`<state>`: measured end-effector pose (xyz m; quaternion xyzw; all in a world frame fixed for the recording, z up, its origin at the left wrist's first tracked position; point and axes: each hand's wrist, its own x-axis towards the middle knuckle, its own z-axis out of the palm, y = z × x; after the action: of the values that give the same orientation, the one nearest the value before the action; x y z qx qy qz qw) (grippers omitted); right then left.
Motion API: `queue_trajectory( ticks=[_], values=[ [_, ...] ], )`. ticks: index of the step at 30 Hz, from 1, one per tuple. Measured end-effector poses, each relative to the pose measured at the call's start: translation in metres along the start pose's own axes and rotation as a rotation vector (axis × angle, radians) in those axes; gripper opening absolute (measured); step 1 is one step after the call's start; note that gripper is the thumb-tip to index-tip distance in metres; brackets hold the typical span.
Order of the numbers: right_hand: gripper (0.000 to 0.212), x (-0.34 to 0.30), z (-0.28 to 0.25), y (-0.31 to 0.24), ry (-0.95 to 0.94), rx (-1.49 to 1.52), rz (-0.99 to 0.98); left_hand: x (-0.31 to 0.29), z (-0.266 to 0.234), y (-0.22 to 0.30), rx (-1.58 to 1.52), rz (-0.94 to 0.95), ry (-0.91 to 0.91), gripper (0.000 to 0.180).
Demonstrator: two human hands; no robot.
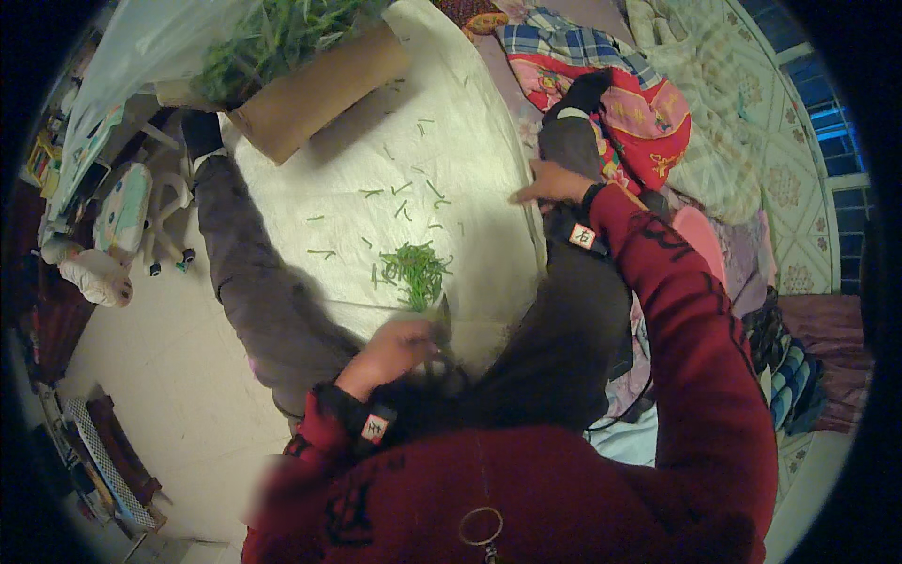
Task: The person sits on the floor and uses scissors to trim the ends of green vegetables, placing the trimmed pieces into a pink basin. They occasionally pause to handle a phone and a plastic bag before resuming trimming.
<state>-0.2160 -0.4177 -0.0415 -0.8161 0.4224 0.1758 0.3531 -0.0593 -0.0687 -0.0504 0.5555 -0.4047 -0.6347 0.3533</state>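
A pale sheet [310, 207] lies over my spread legs and the surface ahead. On its near half is a small heap of cut green stems [413, 274], with loose bits scattered beyond. My left hand [402, 346] is curled, slightly blurred, just below the heap at my lap. Its fingers are closed on what look like scissors [444, 308], a dark pointed blade toward the heap and dim loops beneath. My right hand [558, 182] is at the sheet's right edge by my knee, thumb and fingers closed on that edge.
A cardboard box [324, 94] full of long green plants [282, 42] stands on the far sheet, clear plastic [141, 56] beside it. Red flowered and checked bedding [648, 122] lies right. A white chair frame [169, 202] stands left on the tiled floor [178, 376].
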Motion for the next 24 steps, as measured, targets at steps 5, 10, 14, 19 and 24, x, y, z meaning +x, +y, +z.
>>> queue_trajectory(
  ticks=[5, 10, 14, 19, 24],
  values=[
    [0.038, -0.007, 0.000, -0.007, 0.009, -0.038, -0.192, 0.002, -0.004, -0.001, 0.160, 0.167, 0.028, 0.008],
    [0.035, -0.037, -0.005, -0.038, 0.228, 0.151, -0.439, -0.004, -0.002, 0.003, 0.048, 0.160, 0.043, 0.007],
    [0.033, -0.060, 0.009, -0.075, 0.465, 0.027, -0.618, -0.006, -0.002, 0.005, -0.018, 0.185, 0.155, 0.017],
    [0.031, -0.081, 0.000, -0.100, 0.485, 0.049, -0.608, -0.009, -0.006, 0.009, -0.144, 0.187, 0.258, 0.023],
    [0.027, -0.082, 0.015, -0.106, 0.512, 0.080, -0.673, -0.014, -0.005, 0.015, -0.130, 0.184, 0.318, 0.022]
  ],
)
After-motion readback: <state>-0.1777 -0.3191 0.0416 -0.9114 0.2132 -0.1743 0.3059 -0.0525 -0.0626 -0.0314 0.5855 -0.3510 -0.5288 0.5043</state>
